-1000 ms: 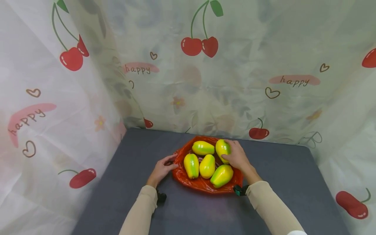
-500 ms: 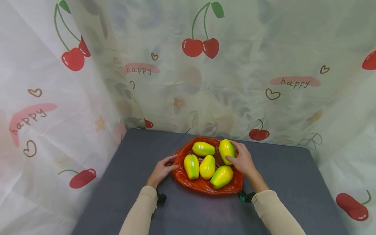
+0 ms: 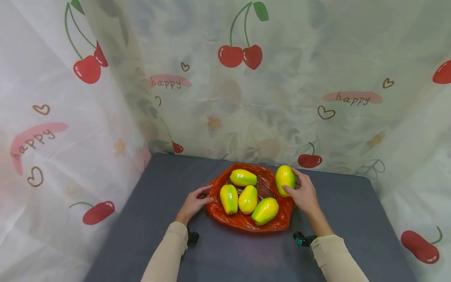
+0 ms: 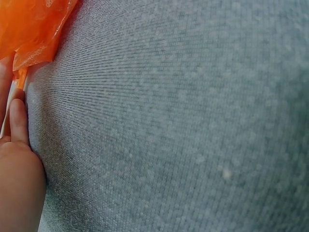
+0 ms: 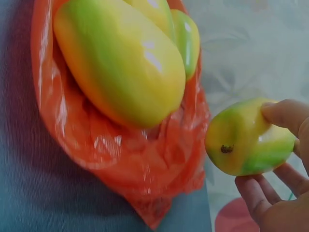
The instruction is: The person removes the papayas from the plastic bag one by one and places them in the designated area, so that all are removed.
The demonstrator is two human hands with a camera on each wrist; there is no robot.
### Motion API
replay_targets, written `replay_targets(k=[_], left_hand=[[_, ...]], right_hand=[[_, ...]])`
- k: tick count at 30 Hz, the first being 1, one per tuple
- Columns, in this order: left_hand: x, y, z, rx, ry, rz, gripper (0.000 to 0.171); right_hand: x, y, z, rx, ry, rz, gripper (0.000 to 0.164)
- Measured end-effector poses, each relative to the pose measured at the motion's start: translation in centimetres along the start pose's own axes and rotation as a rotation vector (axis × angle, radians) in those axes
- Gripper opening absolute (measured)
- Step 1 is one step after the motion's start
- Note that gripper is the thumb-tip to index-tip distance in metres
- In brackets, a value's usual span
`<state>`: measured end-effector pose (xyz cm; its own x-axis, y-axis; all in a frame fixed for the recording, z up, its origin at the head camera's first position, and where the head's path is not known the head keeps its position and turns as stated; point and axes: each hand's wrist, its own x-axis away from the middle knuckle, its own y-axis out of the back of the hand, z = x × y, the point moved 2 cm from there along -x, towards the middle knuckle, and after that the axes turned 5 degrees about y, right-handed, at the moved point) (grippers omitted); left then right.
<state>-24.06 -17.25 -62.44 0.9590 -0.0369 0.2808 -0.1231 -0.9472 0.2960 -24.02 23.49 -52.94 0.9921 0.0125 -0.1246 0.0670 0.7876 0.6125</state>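
Grey table point(image 3: 229, 256), patterned sheeting point(image 3: 267, 102) behind: right hand point(image 3: 305, 195) grips fruit point(image 3: 284, 179), straight-fingered left hand point(image 3: 192, 204) touches bag point(image 3: 230, 222).

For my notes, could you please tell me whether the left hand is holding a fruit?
No, the left hand is at the edge of the red bag, and only the right hand grips a fruit.

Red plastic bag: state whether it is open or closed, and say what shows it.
Open: in the head view, the red plastic bag lies spread wide on the table, four yellow-green fruits showing inside it.
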Motion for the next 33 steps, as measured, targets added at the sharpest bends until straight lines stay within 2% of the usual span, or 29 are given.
replay_targets(k=[13, 26, 33], left_hand=[[0.0, 0.0, 0.0, -0.002, 0.015, -0.001, 0.051], [-0.1, 0.1, -0.2, -0.001, 0.016, 0.004, 0.050], [-0.3, 0.0, 0.1, 0.000, 0.026, 0.005, 0.050]], right_hand=[[0.5, 2.7, -2.6, 0.052, -0.048, -0.089, 0.077], [0.0, 3.6, -6.5, 0.072, -0.180, -0.116, 0.078], [-0.2, 3.7, -7.6, 0.107, -0.197, -0.118, 0.077]])
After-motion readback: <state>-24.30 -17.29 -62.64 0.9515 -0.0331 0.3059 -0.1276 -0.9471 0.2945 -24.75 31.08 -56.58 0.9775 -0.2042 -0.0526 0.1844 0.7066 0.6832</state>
